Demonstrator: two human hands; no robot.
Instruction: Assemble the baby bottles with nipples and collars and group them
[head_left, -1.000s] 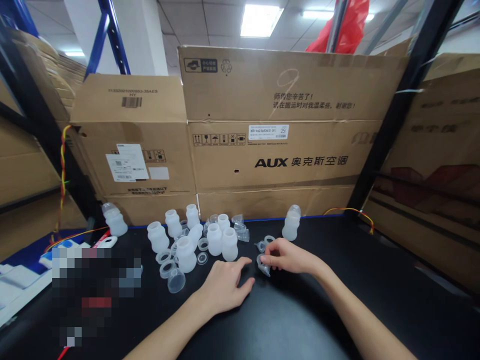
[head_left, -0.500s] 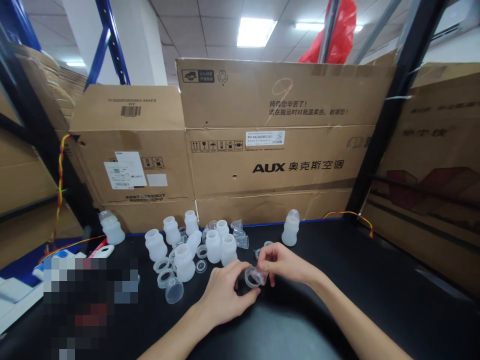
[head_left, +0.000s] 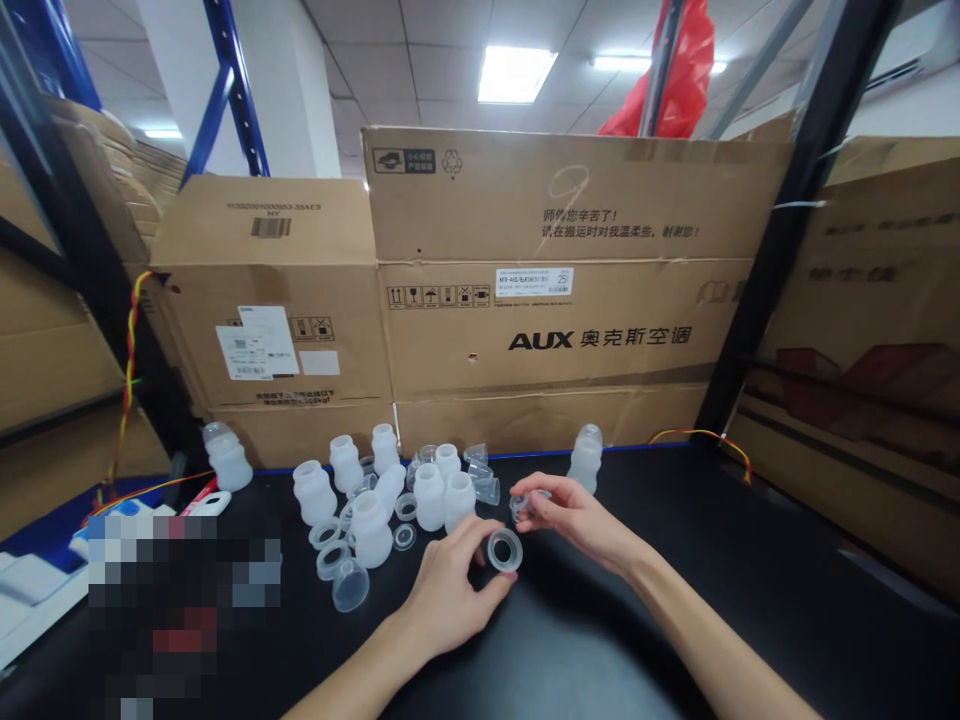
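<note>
My left hand (head_left: 459, 578) holds a clear plastic ring (head_left: 505, 550) between thumb and fingers, its open middle facing me. Just beyond it, my right hand (head_left: 562, 512) has its fingertips closed around a small clear round part (head_left: 520, 506) low over the black table. Those fingers partly hide a second clear piece (head_left: 538, 494). Left of my hands is a group of frosted white bottles (head_left: 371, 532) without caps. Around them lie loose clear rings (head_left: 332, 560), a flat disc (head_left: 404, 537) and a clear dome cap (head_left: 350, 586).
More clear caps (head_left: 486, 490) lie behind the bottles. One capped bottle (head_left: 586, 458) stands beyond my right hand, another (head_left: 227, 457) at the far left. A tall cardboard sheet (head_left: 540, 390) walls the table's back. Power strips and a blurred patch occupy the left side.
My right hand has left the ring and moved up and slightly right to the small clear parts. The ring in my left hand has turned to face me more.
</note>
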